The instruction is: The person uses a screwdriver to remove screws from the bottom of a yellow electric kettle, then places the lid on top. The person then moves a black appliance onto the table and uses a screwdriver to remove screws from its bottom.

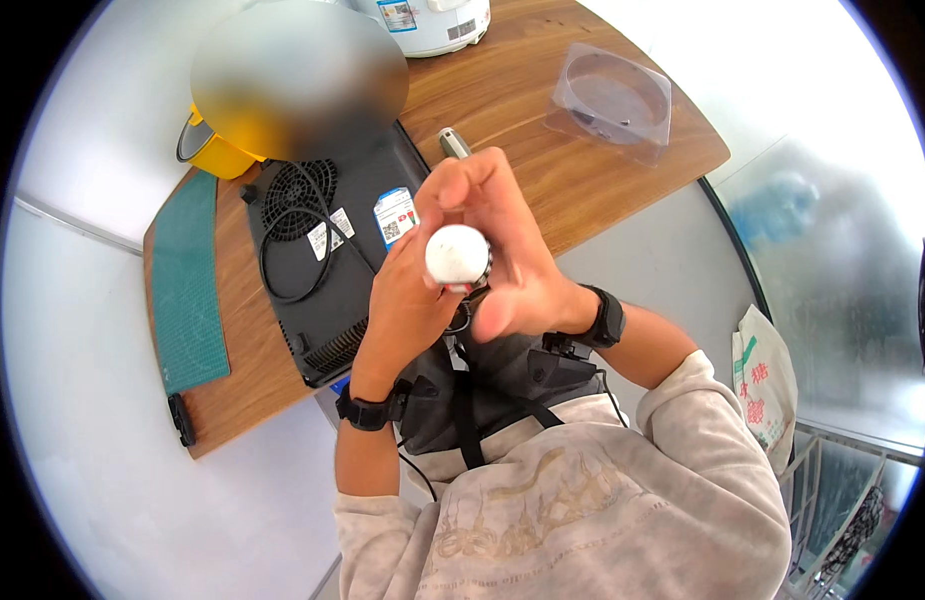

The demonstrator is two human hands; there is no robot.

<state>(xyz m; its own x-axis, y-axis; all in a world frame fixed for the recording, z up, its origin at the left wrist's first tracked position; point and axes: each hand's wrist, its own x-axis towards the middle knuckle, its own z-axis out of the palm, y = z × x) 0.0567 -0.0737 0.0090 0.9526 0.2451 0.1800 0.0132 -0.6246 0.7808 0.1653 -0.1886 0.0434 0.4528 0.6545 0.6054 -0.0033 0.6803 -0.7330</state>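
A white, round-topped container (457,254), perhaps a capped bottle or can, stands out between my two hands, its top facing up toward me. My left hand (402,297) is closed around its side, with the fingers partly hidden behind it. Cupped around the other side is my right hand (517,255), its thumb and fingers spread apart; contact with the container is not plain. Just beyond and to the left lies a black flat appliance (282,262) with a round fan grille, a label and a coiled black cable (300,298).
On the wooden table (522,110) sit a green cutting mat (187,290), a yellow bucket-like container (217,155), a clear plastic tray (622,100) and a white appliance (437,25). A grey-handled object (452,142) lies beyond my right hand. A cloth bag (764,385) hangs at right.
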